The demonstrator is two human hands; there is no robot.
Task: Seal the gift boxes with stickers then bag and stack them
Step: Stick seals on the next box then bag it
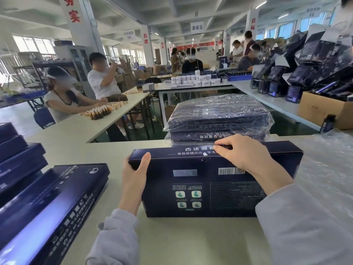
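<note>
Gift box [210,188], dark navy, lies flat at centre of pale table [181,241], barcode face up, far side panel with white lettering tilted into view. Left hand [133,175] grasps box's far left corner, thumb on top, fingers hidden round side. Right hand [242,152] grips far edge near middle, fingers curled over lettered panel. Just beyond box: stack of bagged boxes [219,115] in clear plastic. Left of box: loose navy boxes [53,197], apart from it. Right: clear plastic sheeting [324,150] on table.
</note>
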